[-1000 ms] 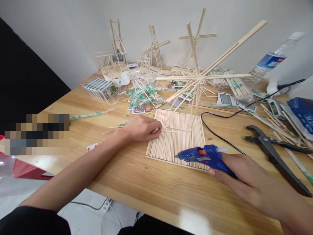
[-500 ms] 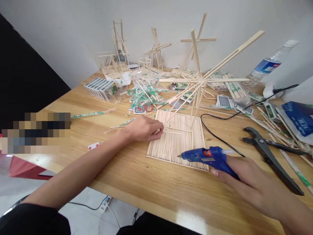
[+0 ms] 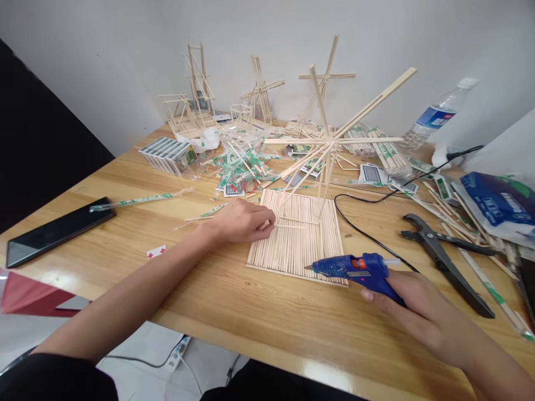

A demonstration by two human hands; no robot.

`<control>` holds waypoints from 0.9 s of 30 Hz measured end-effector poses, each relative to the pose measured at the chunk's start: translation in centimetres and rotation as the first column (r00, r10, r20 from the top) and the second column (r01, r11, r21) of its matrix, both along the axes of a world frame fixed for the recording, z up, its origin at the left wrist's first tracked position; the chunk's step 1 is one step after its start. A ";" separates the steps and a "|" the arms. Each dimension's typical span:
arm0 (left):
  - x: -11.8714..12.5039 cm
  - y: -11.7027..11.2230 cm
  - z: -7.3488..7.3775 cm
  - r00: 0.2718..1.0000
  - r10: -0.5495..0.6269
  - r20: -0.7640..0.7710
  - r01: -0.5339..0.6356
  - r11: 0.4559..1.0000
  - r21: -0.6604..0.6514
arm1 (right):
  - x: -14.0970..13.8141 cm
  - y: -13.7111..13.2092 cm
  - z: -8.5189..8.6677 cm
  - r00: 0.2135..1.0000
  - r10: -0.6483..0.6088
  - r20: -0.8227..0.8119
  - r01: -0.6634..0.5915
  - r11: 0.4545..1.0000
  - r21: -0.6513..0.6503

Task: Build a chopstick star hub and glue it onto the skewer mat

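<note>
Head view: your left hand (image 3: 241, 221) lies fingers together, perhaps pinching a thin stick (image 3: 290, 226) on the stick base (image 3: 309, 250), mid-table (image 3: 267, 334); your right hand (image 3: 418, 312) wraps a blue hot-glue gun (image 3: 355, 270), nozzle over the base's edge.

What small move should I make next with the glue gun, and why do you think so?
Probably bring the tip of the blue hot glue gun, held in the right hand, to the thin cross stick on the chopstick mat. The left hand rests right beside that stick, and the gun's tip already points toward the mat.
</note>
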State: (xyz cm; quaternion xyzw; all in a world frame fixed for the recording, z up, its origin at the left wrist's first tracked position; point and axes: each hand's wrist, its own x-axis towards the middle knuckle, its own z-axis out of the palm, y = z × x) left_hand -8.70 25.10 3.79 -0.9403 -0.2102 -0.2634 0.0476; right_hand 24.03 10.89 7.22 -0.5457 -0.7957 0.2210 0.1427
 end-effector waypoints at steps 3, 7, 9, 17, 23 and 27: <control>0.0 -0.1 0.1 1.000 -0.006 0.001 0.006 1.000 -0.007 | 0.2 -0.3 -0.4 1.000 0.018 -0.005 -0.019 0.998 -0.054; 0.1 -0.2 0.1 1.000 -0.016 0.009 0.016 1.000 -0.020 | 0.2 -0.3 -0.4 1.000 0.019 -0.005 -0.019 0.999 -0.050; 0.1 -0.3 0.2 1.000 -0.019 0.021 0.020 0.999 -0.028 | 0.2 -0.2 -0.3 1.000 0.017 -0.006 -0.017 0.999 -0.044; 0.6 -1.0 0.6 0.994 -0.046 0.104 0.058 0.991 -0.121 | 0.6 -0.6 -0.2 1.000 -0.012 -0.017 0.012 0.998 -0.056; 1.0 -1.6 0.8 0.989 -0.053 0.138 0.080 0.976 -0.202 | 0.7 -1.0 -0.5 0.999 -0.050 -0.021 0.047 0.993 -0.112; 1.1 -1.7 0.9 0.989 -0.066 0.132 0.091 0.976 -0.198 | 0.6 -1.0 -0.3 0.995 -0.083 -0.048 0.079 0.993 -0.083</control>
